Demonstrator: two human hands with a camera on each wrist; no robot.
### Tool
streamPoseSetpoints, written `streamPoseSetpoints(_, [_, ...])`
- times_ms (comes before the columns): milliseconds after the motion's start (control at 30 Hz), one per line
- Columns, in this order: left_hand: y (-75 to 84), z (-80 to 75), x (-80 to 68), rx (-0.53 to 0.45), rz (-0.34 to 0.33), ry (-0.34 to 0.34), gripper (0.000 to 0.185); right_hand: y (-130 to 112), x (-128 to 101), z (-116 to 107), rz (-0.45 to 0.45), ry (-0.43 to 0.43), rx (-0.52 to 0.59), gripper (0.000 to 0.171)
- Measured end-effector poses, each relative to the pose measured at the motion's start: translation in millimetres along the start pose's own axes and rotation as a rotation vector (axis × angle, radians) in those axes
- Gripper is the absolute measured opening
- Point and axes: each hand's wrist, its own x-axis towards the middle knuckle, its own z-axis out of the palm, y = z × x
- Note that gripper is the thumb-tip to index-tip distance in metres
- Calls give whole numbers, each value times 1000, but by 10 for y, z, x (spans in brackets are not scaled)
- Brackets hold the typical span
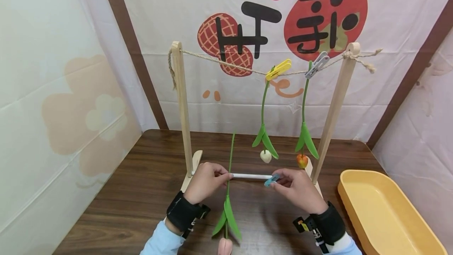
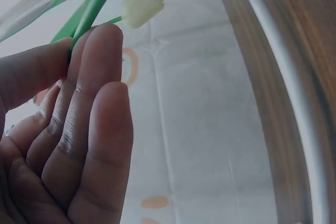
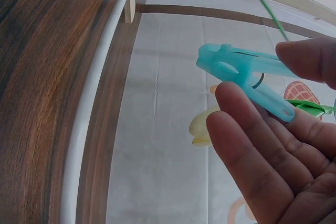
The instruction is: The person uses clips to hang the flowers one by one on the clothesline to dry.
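My left hand pinches the green stem of a pink tulip between thumb and fingertips; the flower hangs head down with its leaves below the hand. In my right hand a blue clothespin is held between thumb and fingers, its jaws pointing left toward the stem. The right wrist view shows the clothespin large, with the thumb on one handle. Two more tulips, a white one and an orange one, hang upside down from the rope by a yellow clothespin and a grey clothespin.
The rope spans two wooden posts, joined low down by a white rod. A yellow tray stands on the right of the brown table. A printed cloth hangs behind.
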Motion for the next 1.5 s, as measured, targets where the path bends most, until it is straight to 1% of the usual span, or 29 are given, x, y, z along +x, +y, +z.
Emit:
streamPoseSetpoints(200, [110, -94, -31, 16, 53, 51, 16, -3, -8, 5, -1, -1, -9, 15])
streamPoseSetpoints(467, [222, -198, -29, -5, 126, 113, 15, -18, -18, 21, -2, 4, -19, 15])
streamPoseSetpoints(667, [281, -258, 19, 3, 225, 176, 14, -26, -24, 26, 11, 1, -9, 14])
streamPoseSetpoints(733, [309, -276, 29, 7, 247, 188, 13, -32, -27, 25, 12, 1, -7, 14])
streamPoseSetpoints(1067, [469, -381, 89, 9, 289, 253, 10, -34, -27, 10, -12, 1, -8, 12])
streamPoseSetpoints(1267, [551, -442, 146, 19, 320, 278, 10, -54, -32, 8, -12, -9, -9, 12])
streamPoseSetpoints(1500, [604, -488, 208, 21, 318, 298, 12, -66, -43, 1, -12, -8, -2, 13])
